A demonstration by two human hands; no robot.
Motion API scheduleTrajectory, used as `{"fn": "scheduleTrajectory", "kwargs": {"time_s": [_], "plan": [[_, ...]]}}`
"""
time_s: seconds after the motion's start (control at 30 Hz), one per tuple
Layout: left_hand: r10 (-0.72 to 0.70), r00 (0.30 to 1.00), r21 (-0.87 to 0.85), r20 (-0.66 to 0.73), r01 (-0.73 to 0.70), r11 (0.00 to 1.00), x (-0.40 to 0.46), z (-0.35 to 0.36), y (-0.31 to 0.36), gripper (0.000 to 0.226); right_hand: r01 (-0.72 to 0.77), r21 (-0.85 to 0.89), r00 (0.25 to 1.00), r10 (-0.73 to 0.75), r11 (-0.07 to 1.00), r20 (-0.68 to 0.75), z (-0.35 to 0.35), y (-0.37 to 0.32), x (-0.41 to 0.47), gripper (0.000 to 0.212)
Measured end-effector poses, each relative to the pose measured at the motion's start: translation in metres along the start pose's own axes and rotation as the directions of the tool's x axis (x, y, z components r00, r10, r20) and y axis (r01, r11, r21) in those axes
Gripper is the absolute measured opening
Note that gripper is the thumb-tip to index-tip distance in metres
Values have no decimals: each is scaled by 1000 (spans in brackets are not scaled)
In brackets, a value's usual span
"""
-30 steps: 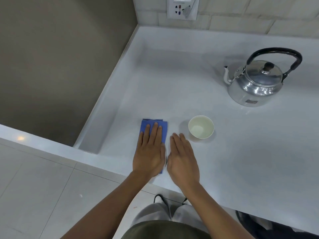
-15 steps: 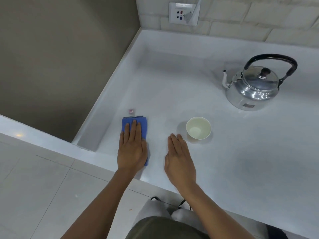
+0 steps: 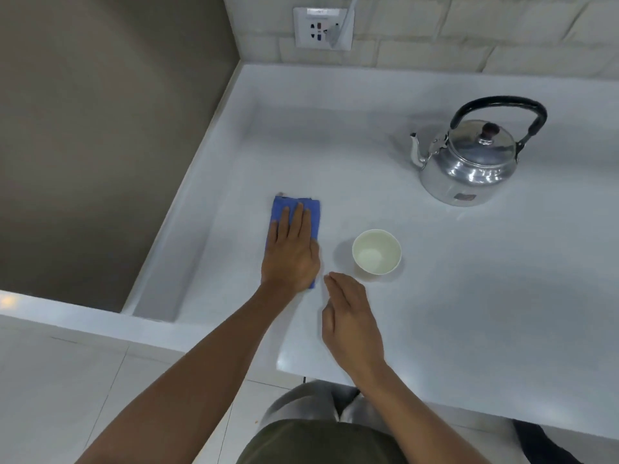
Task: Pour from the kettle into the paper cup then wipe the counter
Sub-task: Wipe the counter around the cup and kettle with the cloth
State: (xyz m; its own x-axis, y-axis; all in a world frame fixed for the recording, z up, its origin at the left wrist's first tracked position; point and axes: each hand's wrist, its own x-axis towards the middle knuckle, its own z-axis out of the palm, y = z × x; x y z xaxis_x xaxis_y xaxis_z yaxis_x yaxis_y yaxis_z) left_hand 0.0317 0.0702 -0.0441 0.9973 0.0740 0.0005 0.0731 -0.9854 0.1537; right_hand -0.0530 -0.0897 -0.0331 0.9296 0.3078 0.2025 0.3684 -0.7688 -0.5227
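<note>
A folded blue cloth lies on the white counter, left of the paper cup. My left hand presses flat on it with the fingers spread over most of the cloth. The white paper cup stands upright just right of that hand, with a little liquid at its bottom. My right hand is near the counter's front edge, just in front of the cup, fingers together and loosely extended, holding nothing. The shiny metal kettle with a black handle stands upright at the back right, its spout pointing left.
A raised white ledge borders the counter on the left, against a brown wall. A wall socket with a plug in it sits on the tiled back wall. The counter's front edge runs just below my right hand.
My left hand slid the cloth left, away from my right hand, then pushed it further from me. My right hand stayed near the front edge and tilted slightly.
</note>
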Motion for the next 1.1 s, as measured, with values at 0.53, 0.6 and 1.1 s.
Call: {"fn": "scheduleTrajectory", "kwargs": {"time_s": [0.53,0.6,1.1], "plan": [[-137,990,-42,14,138,990,47,1,16,62,-154,59,966,163,986,-200,-38,50,-29,16],[-77,997,-32,14,77,997,44,2,24,64,-235,22,944,234,972,-232,-51,68,-20,13],[-36,999,0,-17,36,999,14,1,-1,63,-280,-348,957,291,894,-24,-43,118,40,56]]}}
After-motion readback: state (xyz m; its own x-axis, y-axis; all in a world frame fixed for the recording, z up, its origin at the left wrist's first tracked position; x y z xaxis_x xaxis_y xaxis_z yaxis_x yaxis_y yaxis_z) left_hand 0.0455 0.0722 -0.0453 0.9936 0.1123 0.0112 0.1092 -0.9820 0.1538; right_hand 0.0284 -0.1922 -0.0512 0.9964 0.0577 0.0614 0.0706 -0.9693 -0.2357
